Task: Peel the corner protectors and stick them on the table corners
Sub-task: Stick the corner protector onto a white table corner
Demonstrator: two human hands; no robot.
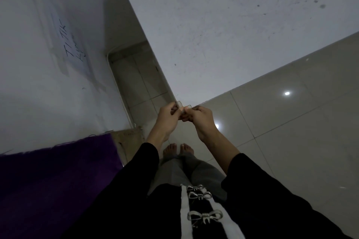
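A white table [213, 25] fills the upper right, and its near corner points down at about the middle of the view. A small clear corner protector [182, 107] sits right at that corner. My left hand [168, 120] pinches the protector's left side with curled fingers. My right hand [200, 120] pinches its right side from the other flank. Both hands meet just below the table corner. Whether the protector touches the table edge is hard to tell in the dim light.
A white wall [48, 64] with a taped paper sheet [71, 44] bearing handwriting stands at left. A purple cloth [54, 180] lies at lower left. Glossy beige floor tiles [291, 112] spread to the right. My bare feet [178, 150] stand below the hands.
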